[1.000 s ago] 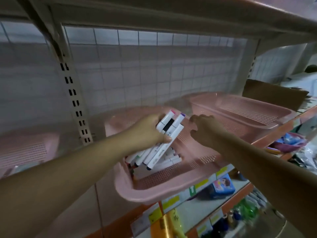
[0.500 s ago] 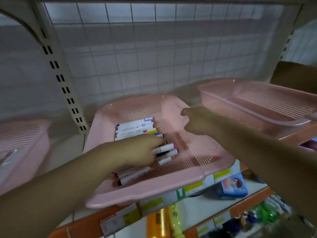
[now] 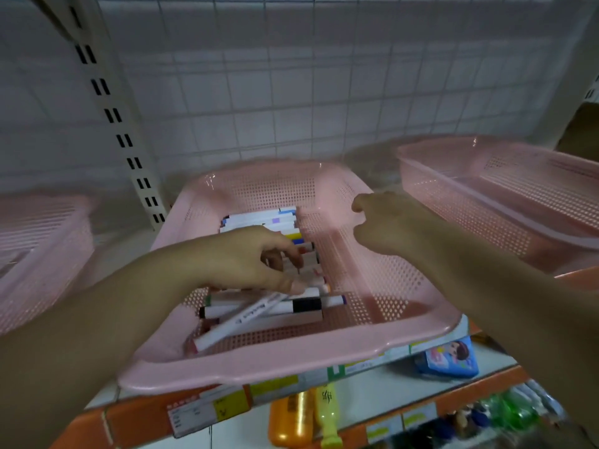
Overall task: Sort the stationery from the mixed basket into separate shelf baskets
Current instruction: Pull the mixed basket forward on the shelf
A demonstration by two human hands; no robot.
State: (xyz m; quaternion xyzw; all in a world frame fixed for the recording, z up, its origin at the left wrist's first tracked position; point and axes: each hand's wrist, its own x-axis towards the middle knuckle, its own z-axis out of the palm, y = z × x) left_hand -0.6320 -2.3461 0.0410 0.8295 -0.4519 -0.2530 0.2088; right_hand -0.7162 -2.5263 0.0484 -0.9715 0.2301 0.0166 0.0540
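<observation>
Many markers [image 3: 256, 312] to handle, heaped in the middle pink basket [image 3: 291, 361] on the shelf [image 3: 129, 413]. Probably light, stiff, slick-barrelled; best pinched mid-barrel, clear of the caps. Left hand [image 3: 252, 260]: fingers curled down onto the pile, gripping or merely pressing, cannot tell. Right hand [image 3: 385, 222]: loosely curled over the basket's right side, holding nothing.

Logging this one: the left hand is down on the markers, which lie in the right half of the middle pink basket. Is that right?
Not quite. The head view shows the markers in the left half of the middle pink basket, not the right, which is bare mesh. The left hand is down on them, as stated.
</observation>
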